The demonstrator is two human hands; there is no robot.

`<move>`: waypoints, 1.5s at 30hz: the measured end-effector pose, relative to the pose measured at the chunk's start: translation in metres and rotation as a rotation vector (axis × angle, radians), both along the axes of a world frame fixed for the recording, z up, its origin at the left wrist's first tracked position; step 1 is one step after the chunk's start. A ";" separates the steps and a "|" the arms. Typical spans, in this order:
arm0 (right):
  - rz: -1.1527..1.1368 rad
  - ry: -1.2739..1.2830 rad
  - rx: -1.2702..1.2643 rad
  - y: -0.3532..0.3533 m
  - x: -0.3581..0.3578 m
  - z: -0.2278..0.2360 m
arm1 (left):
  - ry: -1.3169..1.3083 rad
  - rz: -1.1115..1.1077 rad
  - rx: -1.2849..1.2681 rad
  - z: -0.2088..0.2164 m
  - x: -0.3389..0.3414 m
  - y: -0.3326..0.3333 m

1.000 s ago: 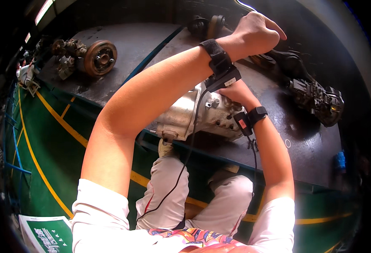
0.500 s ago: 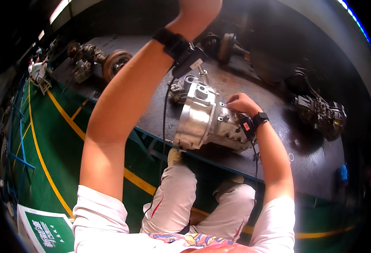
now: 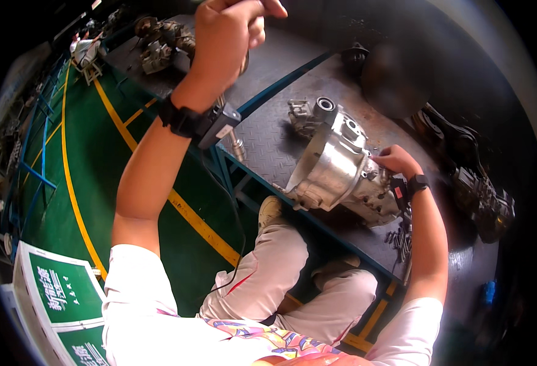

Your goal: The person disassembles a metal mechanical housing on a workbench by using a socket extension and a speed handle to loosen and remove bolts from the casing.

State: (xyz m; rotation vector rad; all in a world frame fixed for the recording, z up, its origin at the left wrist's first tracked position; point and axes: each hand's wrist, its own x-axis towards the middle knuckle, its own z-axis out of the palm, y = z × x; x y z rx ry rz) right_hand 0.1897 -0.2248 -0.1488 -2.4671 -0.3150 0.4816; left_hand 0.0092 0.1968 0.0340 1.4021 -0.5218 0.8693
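A silver metal gearbox housing [image 3: 332,168] lies on the dark steel-plated table, its wide round end toward the left. My left hand [image 3: 223,46] is raised to the left of it, fingers curled. A metal shaft with a socket at its lower end, a socket wrench [image 3: 238,148], shows below that wrist and points down; the wrist hides much of it. My right hand [image 3: 399,161] rests at the top of the housing's narrower right part. Its fingers are pinched together, and whatever is between them is too small to make out.
Several loose bolts [image 3: 398,241] lie beside the housing near my right forearm. Another dark gearbox [image 3: 485,204] sits at the right, greasy vehicle parts [image 3: 159,49] at the far left. Green-and-white boxes [image 3: 64,283] stand at the lower left. A cable hangs from my left wrist.
The view has shifted left, so the housing appears further right. My left hand with the wrench has moved left, away from the housing. My right hand stays at the housing's top.
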 end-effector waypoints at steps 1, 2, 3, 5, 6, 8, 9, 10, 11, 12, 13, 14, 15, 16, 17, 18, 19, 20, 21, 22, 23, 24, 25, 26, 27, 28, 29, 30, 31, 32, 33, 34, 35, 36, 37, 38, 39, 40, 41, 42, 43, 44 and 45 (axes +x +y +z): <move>0.007 0.006 -0.010 -0.001 0.002 0.000 | -0.055 0.013 0.090 -0.013 -0.004 0.002; 0.048 -0.024 -0.149 -0.001 0.005 0.000 | 0.030 0.046 0.039 -0.024 -0.006 -0.004; 0.089 -0.056 -0.288 -0.001 0.008 0.000 | 0.034 0.052 0.033 -0.034 -0.003 -0.005; 0.141 -0.105 -0.244 0.001 0.008 0.000 | 0.160 0.048 0.075 -0.050 -0.003 -0.004; 0.181 -0.131 -0.150 0.003 0.009 0.000 | 0.146 0.051 0.076 -0.054 -0.004 0.001; 0.219 -0.182 0.027 0.010 0.012 0.000 | 0.254 0.013 0.067 -0.066 0.000 0.002; 0.228 -0.179 0.022 0.012 0.011 -0.001 | 0.357 -0.032 0.065 -0.074 0.005 0.002; 0.173 -0.252 -0.040 0.011 0.013 0.001 | 0.449 -0.103 0.018 -0.090 0.020 0.000; 0.114 -0.322 -0.097 0.013 0.012 0.000 | 0.450 -0.097 0.013 -0.098 0.020 0.004; 0.144 -0.319 -0.134 0.016 0.013 0.002 | 0.528 -0.144 -0.021 -0.105 0.021 0.009; 0.148 -0.324 -0.138 0.017 0.016 0.001 | 0.598 -0.195 -0.054 -0.111 0.023 0.013; 0.068 -0.255 -0.355 0.018 0.015 -0.004 | 0.619 -0.230 -0.038 -0.120 0.020 0.017; 0.073 -0.234 -0.396 0.016 0.017 -0.004 | 0.616 -0.229 -0.042 -0.133 0.019 0.022; 0.080 -0.207 -0.427 0.013 0.016 -0.008 | 0.640 -0.254 -0.058 -0.145 0.022 0.023; 0.082 -0.177 -0.461 0.008 0.012 -0.011 | 0.676 -0.283 -0.071 -0.148 0.017 0.020; 0.099 -0.181 -0.454 0.002 0.010 -0.012 | 0.669 -0.246 -0.081 -0.149 0.015 0.018; 0.122 -0.196 -0.444 -0.001 0.013 -0.006 | 0.657 -0.239 -0.087 -0.163 0.022 0.019; 0.137 -0.198 -0.439 0.003 0.013 -0.003 | 0.705 -0.324 -0.208 -0.188 0.027 0.028; 0.168 -0.200 -0.446 0.007 0.013 0.001 | 0.751 -0.413 -0.329 -0.203 0.030 0.035; 0.191 -0.202 -0.459 0.006 0.012 0.004 | 0.742 -0.371 -0.312 -0.200 0.026 0.033; 0.192 -0.203 -0.458 0.005 0.011 0.004 | 0.741 -0.370 -0.312 -0.208 0.029 0.039; 0.209 -0.205 -0.344 0.005 0.010 0.003 | 0.753 -0.405 -0.426 -0.223 0.033 0.048; 0.230 -0.205 -0.231 0.005 0.008 0.004 | 0.763 -0.436 -0.543 -0.234 0.035 0.055; 0.231 -0.211 -0.224 0.008 0.009 0.003 | 0.765 -0.396 -0.595 -0.240 0.035 0.059; 0.081 -0.204 -0.215 0.012 0.010 0.002 | 0.761 -0.391 -0.587 -0.247 0.040 0.063; -0.061 -0.187 -0.210 0.015 0.007 0.000 | 0.764 -0.421 -0.696 -0.259 0.040 0.063; -0.042 -0.190 -0.198 0.017 0.008 -0.004 | 0.757 -0.442 -0.799 -0.273 0.043 0.068; 0.060 -0.241 -0.272 0.019 0.015 -0.007 | 0.776 -0.472 -0.872 -0.297 0.050 0.075; 0.129 -0.279 -0.369 -0.001 0.012 -0.011 | 0.787 -0.437 -0.881 -0.295 0.051 0.070; 0.148 -0.249 -0.379 -0.004 0.007 -0.008 | 0.818 -0.455 -0.909 -0.312 0.050 0.068; 0.169 -0.241 -0.373 0.004 0.013 -0.004 | 0.830 -0.467 -0.918 -0.328 0.061 0.077; 0.135 -0.239 -0.395 -0.011 0.010 -0.008 | 0.853 -0.464 -0.935 -0.336 0.059 0.066; 0.105 -0.257 -0.394 -0.006 0.015 -0.011 | 0.858 -0.448 -0.929 -0.336 0.062 0.073; 0.114 -0.273 -0.368 0.000 0.020 -0.016 | 0.851 -0.446 -0.920 -0.337 0.061 0.081; 0.132 -0.317 -0.364 -0.002 0.014 -0.015 | 0.860 -0.447 -0.933 -0.348 0.053 0.076; 0.148 -0.366 -0.347 0.004 0.008 -0.013 | 0.873 -0.422 -0.937 -0.351 0.047 0.080; 0.165 -0.325 -0.226 0.005 0.002 -0.003 | 0.824 -0.427 -0.949 -0.356 0.045 0.072; 0.200 -0.349 -0.201 -0.006 0.006 -0.002 | 0.811 -0.449 -0.931 -0.357 0.047 0.068; 0.251 -0.361 -0.159 0.010 0.003 -0.002 | 0.805 -0.443 -0.912 -0.360 0.042 0.077; 0.040 -0.162 -0.164 0.015 -0.004 0.012 | 0.812 -0.430 -0.886 -0.364 0.040 0.080; 0.108 -0.259 -0.170 0.003 0.005 0.003 | 0.812 -0.448 -0.863 -0.362 0.046 0.071; 0.093 -0.216 -0.244 0.001 0.011 -0.001 | 0.803 -0.457 -0.819 -0.364 0.048 0.071; 0.078 -0.175 -0.319 0.000 0.016 -0.005 | 0.800 -0.441 -0.822 -0.367 0.047 0.071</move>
